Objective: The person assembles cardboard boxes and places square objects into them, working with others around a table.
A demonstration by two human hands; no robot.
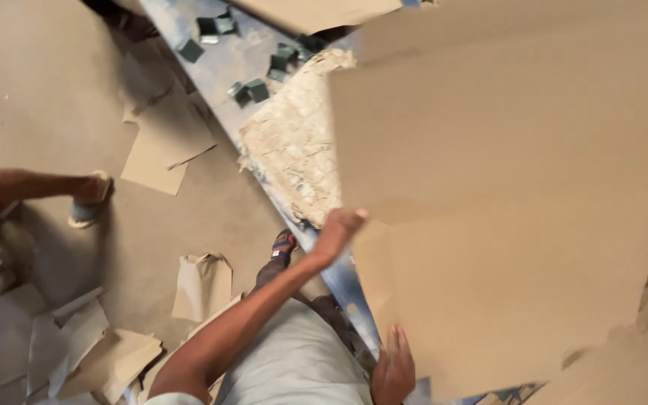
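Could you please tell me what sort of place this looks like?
Probably a cardboard or box-making workshop: large brown sheets on a workbench, paper offcuts on the floor, and small green pieces.
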